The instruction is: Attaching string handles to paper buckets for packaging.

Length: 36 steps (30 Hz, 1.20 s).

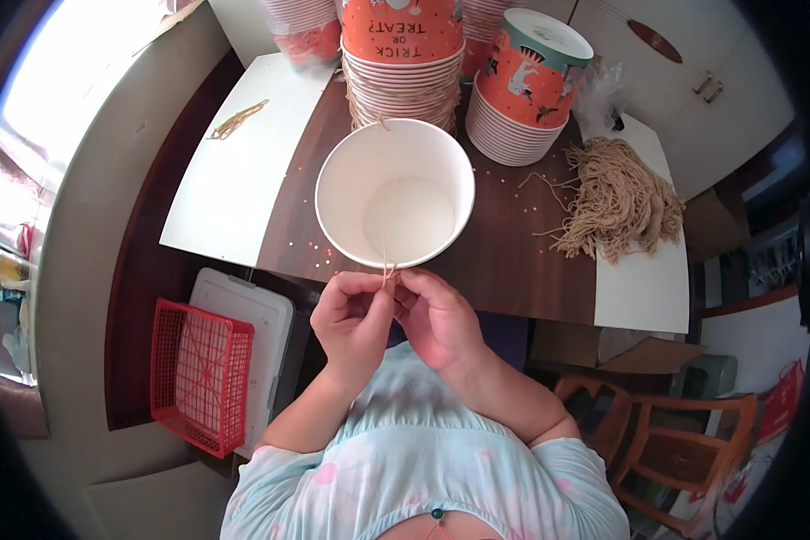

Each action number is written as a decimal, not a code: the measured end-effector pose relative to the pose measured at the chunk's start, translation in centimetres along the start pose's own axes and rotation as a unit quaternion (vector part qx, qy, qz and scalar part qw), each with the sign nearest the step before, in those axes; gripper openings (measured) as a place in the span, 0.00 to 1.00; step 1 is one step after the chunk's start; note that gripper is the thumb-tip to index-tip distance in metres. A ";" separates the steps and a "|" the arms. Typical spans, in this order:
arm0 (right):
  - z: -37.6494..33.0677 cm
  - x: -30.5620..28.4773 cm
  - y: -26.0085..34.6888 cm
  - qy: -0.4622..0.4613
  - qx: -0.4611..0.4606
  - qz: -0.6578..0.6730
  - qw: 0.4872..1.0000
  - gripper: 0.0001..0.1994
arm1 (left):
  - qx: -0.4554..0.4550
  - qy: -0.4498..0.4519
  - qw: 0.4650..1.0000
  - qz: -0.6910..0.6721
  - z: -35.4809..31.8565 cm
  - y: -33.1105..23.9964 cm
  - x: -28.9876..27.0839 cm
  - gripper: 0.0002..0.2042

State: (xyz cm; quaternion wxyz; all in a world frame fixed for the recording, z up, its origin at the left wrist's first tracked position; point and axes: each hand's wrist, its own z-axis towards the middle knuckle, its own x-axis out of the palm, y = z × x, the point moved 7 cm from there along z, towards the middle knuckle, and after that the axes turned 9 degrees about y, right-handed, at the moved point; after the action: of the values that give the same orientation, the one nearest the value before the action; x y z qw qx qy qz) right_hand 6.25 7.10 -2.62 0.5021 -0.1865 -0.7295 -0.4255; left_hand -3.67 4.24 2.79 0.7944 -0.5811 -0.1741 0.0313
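In the head view there are two bare hands, one open white bucket (337,202) before them, and at least four stacks of nested buckets beyond it: a tall middle stack (402,85), a right stack (517,135), and two partly hidden ones, at far left (299,18) and behind the middle. One large heap of cord (619,200) lies to the right, one small bundle of cord (238,120) to the left, and one red basket (246,382) stands low at the left. The open bucket is smooth, round and tapering, with a thick rolled rim, and its mouth faces the person; it sits at the near middle of a dark wood-grained table (522,270) with white end panels. The top buckets of the middle and right stacks are orange-printed, upside down over pale ribbed rims. The heap is shaggy, tan and twisted; the basket is plastic lattice. A thin tan cord (386,245) runs down inside the open bucket to its near rim, where the fingertips meet. The left hand (349,315) pinches the cord between thumb and forefinger, its other fingers curled; the right hand (441,319) pinches just beside it, its palm turned inward. Both forearms angle in from the sides, elbows bent.
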 end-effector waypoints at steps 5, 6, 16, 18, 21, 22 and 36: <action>-0.2 -0.4 0.0 -0.009 -0.009 -0.009 1.000 0.08 | 0.006 0.049 0.996 0.070 0.1 -0.9 0.5 0.05; -0.2 -0.3 0.1 -0.008 -0.008 -0.009 1.000 0.08 | -0.004 0.052 0.994 0.100 0.2 -0.9 0.5 0.05; -0.8 -0.4 0.6 -0.041 -0.016 -0.016 0.999 0.09 | 0.119 0.099 0.939 0.308 0.8 -2.3 1.0 0.09; -0.8 -0.5 0.7 -0.047 -0.013 -0.015 0.999 0.11 | 0.131 0.101 0.932 0.322 0.7 -2.6 1.4 0.09; -0.9 -0.4 1.0 -0.063 -0.029 -0.047 0.996 0.11 | 0.156 0.102 0.919 0.346 0.5 -2.8 2.1 0.10; -0.9 -0.2 1.1 -0.069 -0.036 -0.062 0.995 0.10 | 0.170 0.101 0.913 0.358 0.4 -2.9 2.3 0.10; -1.0 -1.2 1.9 -0.103 0.049 -0.012 0.993 0.08 | 0.051 0.154 0.964 0.211 2.1 -2.1 0.9 0.04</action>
State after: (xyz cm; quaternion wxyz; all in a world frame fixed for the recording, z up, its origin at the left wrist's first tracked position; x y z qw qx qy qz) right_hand 8.64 7.57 -2.74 0.4278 -0.1951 -0.7995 -0.3738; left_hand -3.77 5.66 5.54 0.8156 -0.5612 0.0789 0.1167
